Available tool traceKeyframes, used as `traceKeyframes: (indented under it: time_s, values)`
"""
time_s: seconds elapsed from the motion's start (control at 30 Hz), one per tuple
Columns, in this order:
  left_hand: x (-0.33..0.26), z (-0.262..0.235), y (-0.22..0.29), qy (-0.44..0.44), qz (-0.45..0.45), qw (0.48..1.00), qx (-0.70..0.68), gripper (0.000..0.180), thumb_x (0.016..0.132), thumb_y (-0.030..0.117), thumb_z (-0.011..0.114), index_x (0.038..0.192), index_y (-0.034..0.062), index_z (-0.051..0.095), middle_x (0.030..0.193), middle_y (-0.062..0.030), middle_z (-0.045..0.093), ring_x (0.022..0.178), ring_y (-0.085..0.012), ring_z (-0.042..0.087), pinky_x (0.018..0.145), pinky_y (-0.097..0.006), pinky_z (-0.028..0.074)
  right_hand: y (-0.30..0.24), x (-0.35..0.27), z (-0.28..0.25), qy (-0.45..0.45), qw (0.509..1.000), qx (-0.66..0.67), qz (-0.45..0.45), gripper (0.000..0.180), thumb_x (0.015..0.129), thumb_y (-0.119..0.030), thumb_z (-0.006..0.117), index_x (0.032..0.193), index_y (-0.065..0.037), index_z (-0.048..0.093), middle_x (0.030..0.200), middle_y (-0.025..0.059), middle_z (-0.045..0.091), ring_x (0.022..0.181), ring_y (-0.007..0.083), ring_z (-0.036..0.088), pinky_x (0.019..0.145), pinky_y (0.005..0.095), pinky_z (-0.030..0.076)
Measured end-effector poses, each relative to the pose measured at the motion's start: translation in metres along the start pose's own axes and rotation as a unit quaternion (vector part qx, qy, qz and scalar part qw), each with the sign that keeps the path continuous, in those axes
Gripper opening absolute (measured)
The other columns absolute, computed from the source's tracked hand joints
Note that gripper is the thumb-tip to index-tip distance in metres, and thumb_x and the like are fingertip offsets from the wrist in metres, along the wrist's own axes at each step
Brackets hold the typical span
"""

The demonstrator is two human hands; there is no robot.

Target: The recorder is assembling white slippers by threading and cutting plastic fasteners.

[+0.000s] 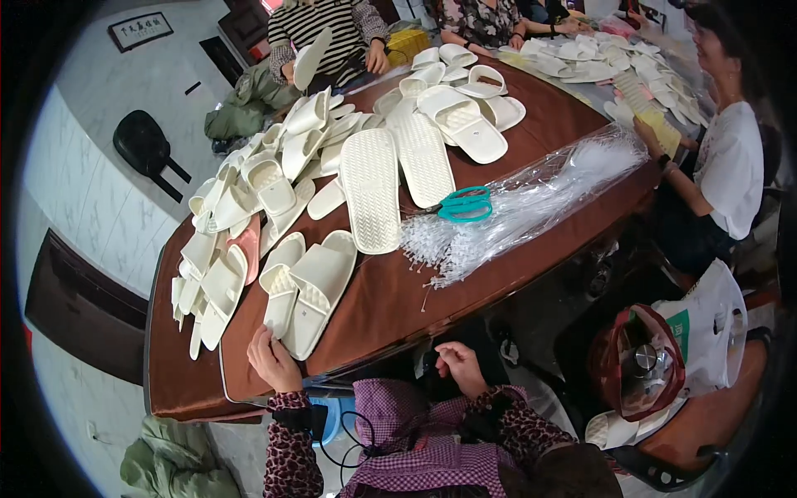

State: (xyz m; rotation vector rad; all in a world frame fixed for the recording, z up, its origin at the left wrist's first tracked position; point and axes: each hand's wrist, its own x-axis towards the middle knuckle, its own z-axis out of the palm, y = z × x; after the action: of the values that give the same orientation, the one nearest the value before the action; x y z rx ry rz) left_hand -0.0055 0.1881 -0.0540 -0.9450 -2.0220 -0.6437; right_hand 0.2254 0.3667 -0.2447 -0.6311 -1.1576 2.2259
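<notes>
At the table's near edge lies a pair of cream slippers (320, 286), their heels toward me. My left hand (274, 363) has its fingers bent at the heel of the left slipper (279, 314) and seems to pinch its edge. My right hand (462, 368) hovers over my lap, just off the table, its fingers curled in and nothing visible in them. Beyond the pair, a single slipper (370, 191) lies sole up. To its right are scissors (465, 204) with teal handles, resting on a bundle of clear plastic ties (531, 207) in a bag.
Cream slippers (274, 187) are heaped along the table's left side, with a pink slipper (246, 247) among them. Co-workers sit across the brown-covered table (398, 295) and at another heaped table. A chair (722, 423) with a red bag (635, 361) stands at right.
</notes>
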Motion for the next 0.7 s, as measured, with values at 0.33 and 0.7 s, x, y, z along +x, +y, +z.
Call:
traceKeyframes:
  time_s: [0.33, 0.7]
  values:
    - [-0.009, 0.018, -0.028, 0.018, 0.027, 0.999, 0.03, 0.021, 0.082, 0.0, 0.056, 0.102, -0.0012, 0.06, 0.104, -0.0163, 0.062, 0.098, -0.0339, 0.056, 0.086, -0.042, 0.044, 0.018, 0.005, -0.004, 0.031, 0.999, -0.03, 0.004, 0.018, 0.093, -0.018, 0.053, 0.099, -0.003, 0.06, 0.071, 0.0048, 0.059, 0.058, 0.0098, 0.055, 0.053, 0.0237, 0.047]
    - [-0.008, 0.014, -0.027, -0.027, 0.054, 0.998, 0.017, 0.023, 0.09, 0.003, 0.049, 0.11, -0.0023, 0.059, 0.111, -0.015, 0.061, 0.103, -0.0312, 0.055, 0.089, -0.041, 0.042, 0.01, -0.004, -0.019, 0.034, 0.998, -0.059, -0.02, 0.017, 0.094, -0.01, 0.045, 0.098, 0.001, 0.057, 0.068, 0.0048, 0.057, 0.053, 0.009, 0.052, 0.048, 0.0237, 0.044]
